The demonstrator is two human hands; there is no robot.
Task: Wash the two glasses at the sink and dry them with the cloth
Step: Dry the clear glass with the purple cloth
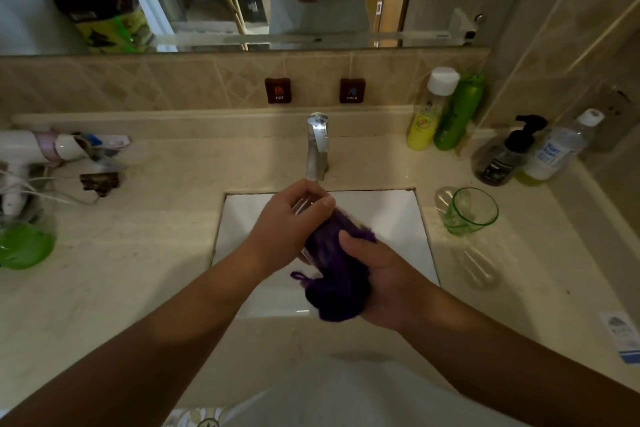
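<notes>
**Glass and cloth held over the sink**

Beige stone bench (pixel 138 253) surrounds a white square sink (pixel 391 218) below a chrome tap (pixel 318 146). Over the basin, the left hand (pixel 291 218) has its fingers curled round a clear glass (pixel 304 206). The right hand (pixel 388 281) grips a fuzzy purple cloth (pixel 336 274), bunched against that glass. A green glass (pixel 471 211) stands upright on the bench, right of the sink.

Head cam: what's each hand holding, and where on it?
Left hand grips the clear glass around its upper end. Right hand holds the purple cloth, wrapped over the glass's lower part, above the sink.
</notes>
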